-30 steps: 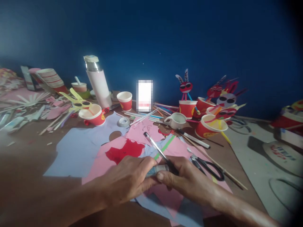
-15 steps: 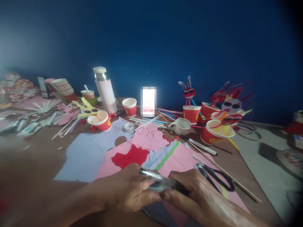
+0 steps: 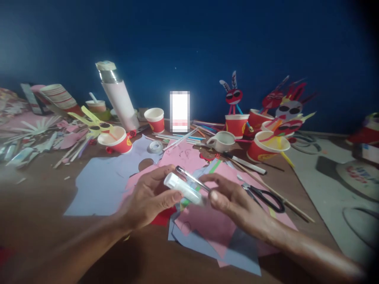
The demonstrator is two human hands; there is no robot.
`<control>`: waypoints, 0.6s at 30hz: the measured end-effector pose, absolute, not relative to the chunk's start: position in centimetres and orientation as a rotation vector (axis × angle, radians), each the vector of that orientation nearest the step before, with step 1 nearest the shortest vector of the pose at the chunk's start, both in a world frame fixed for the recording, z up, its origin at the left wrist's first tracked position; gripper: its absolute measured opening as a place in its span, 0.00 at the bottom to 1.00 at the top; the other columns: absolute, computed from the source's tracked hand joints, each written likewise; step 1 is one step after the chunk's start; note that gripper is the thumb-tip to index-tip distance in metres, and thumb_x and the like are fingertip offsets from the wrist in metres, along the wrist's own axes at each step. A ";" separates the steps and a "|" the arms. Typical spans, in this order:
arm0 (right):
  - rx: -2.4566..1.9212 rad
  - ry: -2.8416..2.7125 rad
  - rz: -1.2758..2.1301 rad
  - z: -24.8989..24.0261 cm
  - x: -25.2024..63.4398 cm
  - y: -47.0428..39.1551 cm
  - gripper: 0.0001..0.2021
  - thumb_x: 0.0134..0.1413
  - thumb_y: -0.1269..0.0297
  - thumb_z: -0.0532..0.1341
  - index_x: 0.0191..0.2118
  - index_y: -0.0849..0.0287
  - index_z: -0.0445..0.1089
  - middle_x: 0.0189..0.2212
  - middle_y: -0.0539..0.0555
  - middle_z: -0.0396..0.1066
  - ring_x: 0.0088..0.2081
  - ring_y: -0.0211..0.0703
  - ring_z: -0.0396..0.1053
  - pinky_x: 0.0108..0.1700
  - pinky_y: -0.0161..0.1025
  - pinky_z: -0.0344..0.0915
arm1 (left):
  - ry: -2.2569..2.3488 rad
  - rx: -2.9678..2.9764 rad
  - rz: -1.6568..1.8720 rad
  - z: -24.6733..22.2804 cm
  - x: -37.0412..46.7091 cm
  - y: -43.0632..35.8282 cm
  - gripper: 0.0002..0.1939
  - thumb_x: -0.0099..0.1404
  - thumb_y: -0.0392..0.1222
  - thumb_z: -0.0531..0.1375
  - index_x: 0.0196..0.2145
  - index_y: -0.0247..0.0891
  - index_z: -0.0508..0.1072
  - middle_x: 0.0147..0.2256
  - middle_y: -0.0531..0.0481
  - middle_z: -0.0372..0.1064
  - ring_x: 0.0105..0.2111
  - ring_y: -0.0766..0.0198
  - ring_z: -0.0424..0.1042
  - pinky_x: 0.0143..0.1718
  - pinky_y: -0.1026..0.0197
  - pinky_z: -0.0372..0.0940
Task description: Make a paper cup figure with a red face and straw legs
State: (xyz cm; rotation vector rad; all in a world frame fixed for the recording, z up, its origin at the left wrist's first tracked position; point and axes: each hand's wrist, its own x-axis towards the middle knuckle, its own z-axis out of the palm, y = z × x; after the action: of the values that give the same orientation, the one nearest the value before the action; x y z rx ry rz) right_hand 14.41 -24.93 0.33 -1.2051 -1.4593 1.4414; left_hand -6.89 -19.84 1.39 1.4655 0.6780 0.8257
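My left hand (image 3: 154,193) is closed around a white capped tube (image 3: 183,189), which looks like a glue tube, its thumb pressed along the near side. A clear-barrelled pen (image 3: 192,178) slants just above the tube, pinched by my right hand (image 3: 229,199) at its lower right end. Both hands are above pink paper (image 3: 207,232) and pale blue paper (image 3: 100,185). Part of a red paper piece (image 3: 164,217) shows below my left hand. Scissors with black handles (image 3: 269,199) lie to the right of my right hand.
Red paper cups (image 3: 120,146) stand across the back, several with paper-faced figures. A tall white flask (image 3: 120,102) is behind them at left, a white mug (image 3: 224,142) at centre right. A marker (image 3: 251,163), a wooden stick (image 3: 293,207) and tape (image 3: 155,146) lie around the paper.
Both hands have lifted from low over the paper and drawn apart a little. The tube in my left hand now shows fully. The view has tilted downward.
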 end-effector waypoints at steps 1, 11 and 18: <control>-1.203 -1.400 1.397 0.2 14.8 -24.7 0.19 0.59 0.46 0.53 0.44 0.57 0.62 0.23 0.46 0.55 0.24 0.35 0.51 0.24 0.33 0.49 | 0.707 1.578 0.824 1.7 -6.9 -19.8 0.05 0.59 0.39 0.62 0.35 0.38 0.71 0.29 0.52 0.67 0.29 0.66 0.69 0.30 0.63 0.67; -1.217 -1.225 1.249 0.2 15.9 -23.8 0.07 0.63 0.60 0.53 0.41 0.57 0.61 0.22 0.45 0.54 0.24 0.34 0.52 0.24 0.33 0.49 | 0.841 2.189 0.304 2.0 -6.2 -20.0 0.05 0.63 0.37 0.55 0.37 0.37 0.69 0.32 0.51 0.70 0.30 0.64 0.69 0.33 0.61 0.66; -1.226 -1.256 1.260 0.2 15.9 -23.7 0.06 0.61 0.62 0.54 0.39 0.59 0.63 0.20 0.43 0.54 0.21 0.32 0.50 0.23 0.32 0.48 | 0.804 2.249 0.284 1.0 -6.2 -20.1 0.06 0.64 0.37 0.55 0.40 0.38 0.69 0.34 0.50 0.70 0.32 0.64 0.69 0.33 0.63 0.66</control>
State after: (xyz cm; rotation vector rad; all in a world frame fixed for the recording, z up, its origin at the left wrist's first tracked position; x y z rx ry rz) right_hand 15.95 -23.71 0.17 -1.2259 -1.2559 1.2598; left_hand -6.21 -20.13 1.01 2.2486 0.8037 0.2838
